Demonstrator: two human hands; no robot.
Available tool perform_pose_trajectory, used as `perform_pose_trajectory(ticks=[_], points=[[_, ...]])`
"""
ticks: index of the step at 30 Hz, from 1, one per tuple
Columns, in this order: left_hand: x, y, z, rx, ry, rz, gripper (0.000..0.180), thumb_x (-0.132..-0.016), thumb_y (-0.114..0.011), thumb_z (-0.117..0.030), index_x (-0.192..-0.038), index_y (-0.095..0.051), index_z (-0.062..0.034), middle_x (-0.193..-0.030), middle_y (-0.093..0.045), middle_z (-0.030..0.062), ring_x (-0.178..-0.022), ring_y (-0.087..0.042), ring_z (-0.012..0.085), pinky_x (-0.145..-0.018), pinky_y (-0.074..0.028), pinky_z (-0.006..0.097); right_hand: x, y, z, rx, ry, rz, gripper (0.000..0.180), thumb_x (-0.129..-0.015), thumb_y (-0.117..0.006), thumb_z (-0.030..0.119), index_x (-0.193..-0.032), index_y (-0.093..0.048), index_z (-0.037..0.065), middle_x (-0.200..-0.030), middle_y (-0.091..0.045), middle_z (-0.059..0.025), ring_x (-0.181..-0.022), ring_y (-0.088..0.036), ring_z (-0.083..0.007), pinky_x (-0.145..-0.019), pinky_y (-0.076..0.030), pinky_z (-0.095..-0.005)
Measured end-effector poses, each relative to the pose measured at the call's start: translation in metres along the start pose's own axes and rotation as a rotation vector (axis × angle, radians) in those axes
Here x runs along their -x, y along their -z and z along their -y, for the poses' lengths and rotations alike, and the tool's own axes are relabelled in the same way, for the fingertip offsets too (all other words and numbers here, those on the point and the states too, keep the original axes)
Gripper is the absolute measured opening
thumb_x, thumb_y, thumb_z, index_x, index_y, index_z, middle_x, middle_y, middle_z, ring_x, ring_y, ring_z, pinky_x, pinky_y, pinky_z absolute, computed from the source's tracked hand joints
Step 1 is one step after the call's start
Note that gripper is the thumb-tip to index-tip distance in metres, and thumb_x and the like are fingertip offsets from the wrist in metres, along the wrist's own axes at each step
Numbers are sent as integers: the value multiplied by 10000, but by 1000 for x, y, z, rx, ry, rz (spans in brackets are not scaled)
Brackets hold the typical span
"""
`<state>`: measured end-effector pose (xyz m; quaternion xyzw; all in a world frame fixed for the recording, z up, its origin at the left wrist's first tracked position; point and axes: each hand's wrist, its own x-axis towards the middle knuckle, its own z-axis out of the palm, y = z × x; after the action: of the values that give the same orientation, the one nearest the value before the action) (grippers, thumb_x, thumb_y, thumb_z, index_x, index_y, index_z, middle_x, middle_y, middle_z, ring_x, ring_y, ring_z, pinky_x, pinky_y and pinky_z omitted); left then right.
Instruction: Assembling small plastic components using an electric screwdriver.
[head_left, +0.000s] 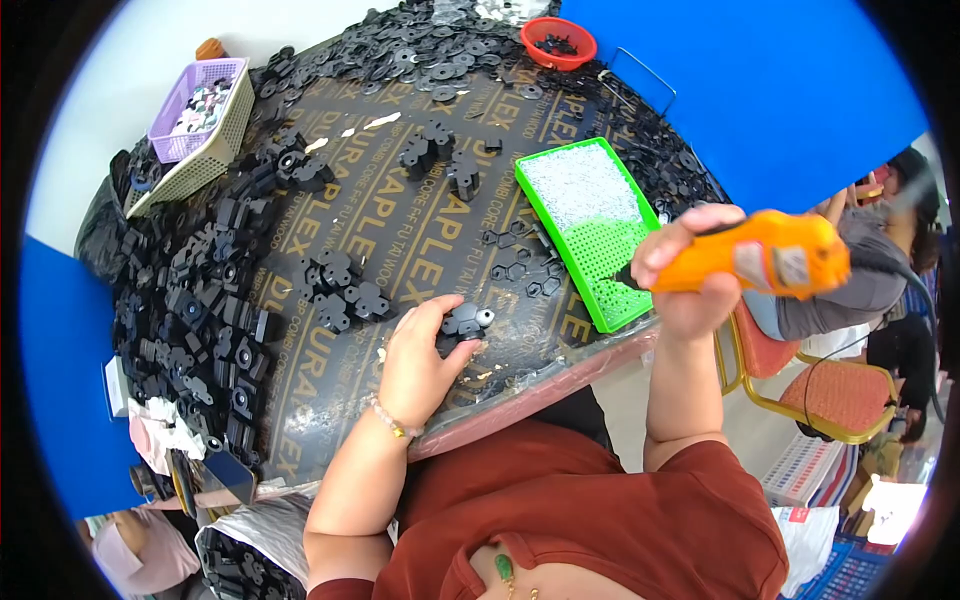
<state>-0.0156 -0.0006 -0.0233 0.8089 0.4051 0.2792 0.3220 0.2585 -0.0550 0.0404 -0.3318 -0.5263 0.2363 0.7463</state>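
My right hand [690, 270] is wrapped round an orange electric screwdriver [765, 255], its dark tip pointing left over the green tray [606, 322]. Small silvery pieces, perhaps screws, cover the far part of that tray; holes show in its near part. Near the table's front edge, my left hand [420, 360] grips a small black plastic part [462, 322] between thumb and fingers. A grey-white round spot shows on the part's right end. Farther left lies a cluster of similar black parts [340, 290], and thin black hexagonal rings [525, 270] lie beside the tray.
Black parts heap along the table's left side [200, 300], and flat black discs [420, 55] pile at the far edge. A red bowl [558, 62] and a purple basket [190, 105] stand farther back. Chairs [835, 395] and a seated person [860, 260] are at the right.
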Motion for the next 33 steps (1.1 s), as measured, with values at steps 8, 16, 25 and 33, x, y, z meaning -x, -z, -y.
perform_pose_trajectory(ticks=[8, 16, 25, 33], points=[[0, -1, 5, 16, -15, 2, 495, -720, -814, -98, -1168, -612, -42, -1077, -674, 151, -1017, -629, 352, -896, -504, 412, 6, -76, -11, -271, -229, 313, 613, -835, -729, 543, -1100, -501, 39, -761, -650, -110, -595, -621, -181, -561, -523, -308], [0, 0, 7, 19, -58, -11, 517, -709, -828, -110, -1174, -614, -45, -1089, -673, 155, -1030, -630, 358, -902, -504, 419, 9, -95, -38, -292, -269, 322, 604, -830, -790, 441, -1113, -512, -14, -753, -650, -125, -604, -627, -177, -582, -532, -284], [0, 0, 5, 38, 6, 17, 499, -711, -827, -115, -1159, -620, -39, -1079, -675, 167, -1030, -627, 370, -904, -499, 429, 20, -100, -51, -338, -338, 286, 493, -837, -806, 332, -1062, -511, 7, -786, -657, -111, -646, -634, -165, -574, -524, -264], [-2, 2, 6, 42, -43, 67, 491, -728, -815, -127, -1168, -618, -34, -1085, -672, 172, -1033, -624, 373, -908, -496, 433, 14, -99, -39, -241, -301, 291, 557, -850, -781, 380, -1139, -508, -11, -770, -658, -116, -611, -615, -157, -561, -515, -263]])
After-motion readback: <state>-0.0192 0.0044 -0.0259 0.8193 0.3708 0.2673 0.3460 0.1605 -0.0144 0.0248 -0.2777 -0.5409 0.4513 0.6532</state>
